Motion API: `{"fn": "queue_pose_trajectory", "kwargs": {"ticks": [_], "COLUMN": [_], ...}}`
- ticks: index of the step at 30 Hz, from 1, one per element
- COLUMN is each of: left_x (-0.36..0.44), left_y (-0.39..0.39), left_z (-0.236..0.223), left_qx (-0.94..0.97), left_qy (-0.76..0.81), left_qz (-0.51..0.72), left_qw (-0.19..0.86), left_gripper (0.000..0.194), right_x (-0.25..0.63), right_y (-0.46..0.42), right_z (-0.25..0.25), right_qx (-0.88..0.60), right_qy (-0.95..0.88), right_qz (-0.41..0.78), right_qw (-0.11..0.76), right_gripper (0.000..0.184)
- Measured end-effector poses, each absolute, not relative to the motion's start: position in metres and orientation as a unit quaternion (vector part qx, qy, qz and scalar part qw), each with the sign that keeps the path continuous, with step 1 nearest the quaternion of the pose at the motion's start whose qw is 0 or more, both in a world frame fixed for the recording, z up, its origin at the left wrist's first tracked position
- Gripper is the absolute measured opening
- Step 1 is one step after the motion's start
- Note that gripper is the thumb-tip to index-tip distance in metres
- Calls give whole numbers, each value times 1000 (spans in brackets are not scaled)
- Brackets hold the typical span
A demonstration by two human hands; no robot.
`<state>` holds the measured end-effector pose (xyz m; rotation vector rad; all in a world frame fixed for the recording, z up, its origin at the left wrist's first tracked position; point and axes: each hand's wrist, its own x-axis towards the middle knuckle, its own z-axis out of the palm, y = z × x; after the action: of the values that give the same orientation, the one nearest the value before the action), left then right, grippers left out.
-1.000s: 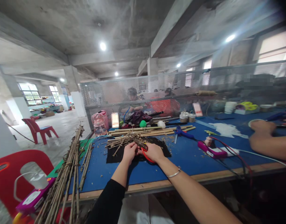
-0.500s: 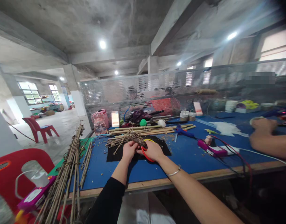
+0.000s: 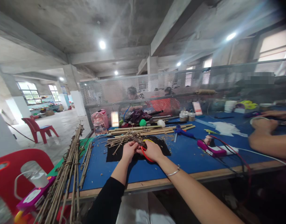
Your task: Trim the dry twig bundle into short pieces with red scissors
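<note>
My left hand (image 3: pixel 129 151) is closed in a pinch over the black mat (image 3: pixel 165 146), its fingertips against a dark brown woody piece (image 3: pixel 140 142). Its exact shape is hard to make out. Close beside it, my right hand (image 3: pixel 154 150) is wrapped round scissors with red and yellow handles (image 3: pixel 146 155). Their blades are mostly hidden by the fingers and the brown piece. Both hands nearly touch. A pile of thin dry twigs (image 3: pixel 118 143) lies on the mat just beyond my left hand.
Longer sticks (image 3: pixel 143 129) lie behind the mat. At left, a bundle of stalks (image 3: pixel 68 168) overhangs the blue table (image 3: pixel 105 177). A blue glue gun (image 3: pixel 185 133) and purple power strip (image 3: pixel 211 149) with cables lie right. Another person's arm (image 3: pixel 269 140) rests at far right.
My hands stay almost in the same place, with the scissors still in the right one. At far right, another hand of the neighbouring person shows more clearly.
</note>
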<state>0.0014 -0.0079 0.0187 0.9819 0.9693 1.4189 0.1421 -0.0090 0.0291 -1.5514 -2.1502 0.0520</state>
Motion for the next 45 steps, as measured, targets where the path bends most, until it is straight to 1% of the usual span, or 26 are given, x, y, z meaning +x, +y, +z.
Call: {"fn": "queue_pose_trajectory", "kwargs": {"ticks": [5,8,11,18,24,31,41,45], "left_x": [2,2,2,0,-2,0,3,4], "left_y": [-6,-5,-5,-4,-2,-3,-8,-9], "left_z": [16,14,14,14,13,15,17,20], "left_qx": [415,419,422,428,426,421,438,438], "left_qy": [401,397,392,395,411,412,399,385], "left_qz": [599,599,601,609,607,609,599,606], "left_qw": [555,555,553,539,531,531,538,541], "left_gripper": [30,30,31,39,36,28,27,27], "right_x": [141,141,141,141,143,142,142,141], "right_y": [-10,-10,-9,-10,-11,-11,-13,-13], "right_z": [30,30,29,31,33,30,33,32], "right_qx": [-567,-577,-586,-598,-603,-580,-580,-578], "right_qy": [-787,-782,-777,-769,-770,-782,-778,-779], "right_qz": [11,26,37,38,35,13,37,23], "right_qw": [243,234,226,221,205,229,239,243], "right_gripper": [53,51,53,54,55,61,49,50]}}
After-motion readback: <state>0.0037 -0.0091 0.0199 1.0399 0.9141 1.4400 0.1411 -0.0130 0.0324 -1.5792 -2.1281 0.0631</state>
